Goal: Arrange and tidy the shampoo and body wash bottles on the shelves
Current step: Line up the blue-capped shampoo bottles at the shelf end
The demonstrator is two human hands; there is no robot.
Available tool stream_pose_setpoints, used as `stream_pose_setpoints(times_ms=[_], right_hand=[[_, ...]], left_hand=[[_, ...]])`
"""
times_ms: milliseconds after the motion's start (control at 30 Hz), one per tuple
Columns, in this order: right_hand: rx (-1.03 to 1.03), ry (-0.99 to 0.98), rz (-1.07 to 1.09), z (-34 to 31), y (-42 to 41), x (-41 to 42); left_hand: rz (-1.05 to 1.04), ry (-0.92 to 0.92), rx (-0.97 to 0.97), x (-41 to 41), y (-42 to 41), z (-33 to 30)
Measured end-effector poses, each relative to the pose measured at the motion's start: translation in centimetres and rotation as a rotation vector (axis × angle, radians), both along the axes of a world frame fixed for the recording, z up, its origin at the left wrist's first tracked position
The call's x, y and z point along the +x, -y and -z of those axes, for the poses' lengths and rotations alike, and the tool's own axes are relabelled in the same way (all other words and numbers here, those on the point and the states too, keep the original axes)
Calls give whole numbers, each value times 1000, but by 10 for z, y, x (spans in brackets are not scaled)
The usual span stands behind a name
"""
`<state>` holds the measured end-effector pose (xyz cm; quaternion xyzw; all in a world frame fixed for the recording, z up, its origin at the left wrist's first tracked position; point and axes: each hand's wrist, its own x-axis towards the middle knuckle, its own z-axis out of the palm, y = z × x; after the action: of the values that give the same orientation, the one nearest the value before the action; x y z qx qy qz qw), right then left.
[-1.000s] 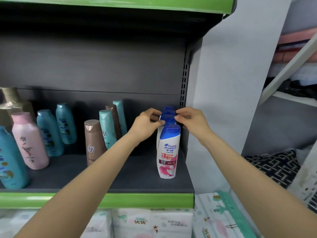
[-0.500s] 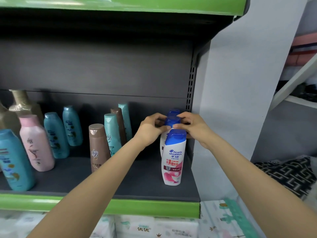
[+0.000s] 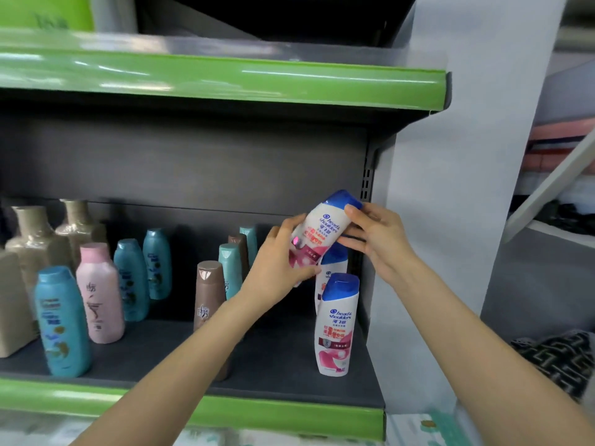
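A white shampoo bottle with a blue cap (image 3: 325, 225) is lifted off the shelf and tilted, cap up to the right. My left hand (image 3: 283, 262) grips its lower body from the left. My right hand (image 3: 376, 236) holds its neck and cap from the right. Below them another white blue-capped bottle (image 3: 336, 323) stands upright near the front right of the dark shelf (image 3: 273, 358), and a third one (image 3: 331, 262) stands behind it, partly hidden.
Brown (image 3: 209, 294) and teal (image 3: 230, 268) bottles stand mid-shelf. A pink bottle (image 3: 98, 291), blue bottles (image 3: 61, 320) and beige bottles (image 3: 35, 239) fill the left. A green-edged shelf (image 3: 225, 82) hangs overhead. A grey wall panel (image 3: 450, 188) bounds the right side.
Both hands were at the caps of the rear bottles; now they have lifted one white bottle up and tilted it. The camera view has shifted upward.
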<state>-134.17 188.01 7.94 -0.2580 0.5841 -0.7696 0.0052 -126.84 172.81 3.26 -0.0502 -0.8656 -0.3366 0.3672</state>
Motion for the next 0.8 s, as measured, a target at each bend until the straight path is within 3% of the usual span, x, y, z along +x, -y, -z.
stream_pose_setpoints(times_ms=[267, 533, 700, 800], right_hand=[[-42, 152, -11, -2, -8, 16], [-25, 119, -316, 4, -27, 22], [-94, 180, -209, 13, -23, 23], [-118, 242, -130, 17, -19, 21]], left_hand=[[-71, -10, -92, 27, -1, 2], [243, 141, 242, 45, 3, 9], [251, 115, 358, 46, 2, 14], [217, 79, 310, 49, 2, 18]])
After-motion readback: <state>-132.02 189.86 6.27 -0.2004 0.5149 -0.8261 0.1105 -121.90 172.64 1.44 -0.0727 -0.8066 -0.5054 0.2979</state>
